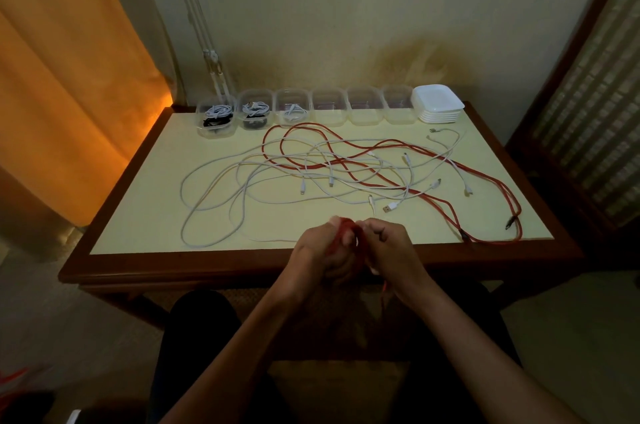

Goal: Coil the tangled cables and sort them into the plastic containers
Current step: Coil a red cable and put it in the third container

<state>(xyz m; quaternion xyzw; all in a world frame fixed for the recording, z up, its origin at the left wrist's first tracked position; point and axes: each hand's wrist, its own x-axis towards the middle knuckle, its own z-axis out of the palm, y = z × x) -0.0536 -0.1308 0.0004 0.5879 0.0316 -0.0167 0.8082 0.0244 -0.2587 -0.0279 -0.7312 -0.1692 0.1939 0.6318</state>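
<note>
Fingers of left hand (320,252) curl round a small red coil (348,236), keeping the loops together; right hand (388,247) pinches the same red cable, likely feeding the next wrap, at the table's (138,202) near edge. Loose red and white cables (242,178) tangle mid-surface. Containers (329,107) line the far edge, the three nearest the left corner filled; lids (437,104) are stacked at right.

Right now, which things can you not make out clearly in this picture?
- Head view: how many loops the red cable has; the left hand and right hand cover it.
- Where the red tail below the table edge ends; shadow hides it.
- Plug types on the white cables: too small.
- What the black items in the two leftmost containers are: too dark.
</note>
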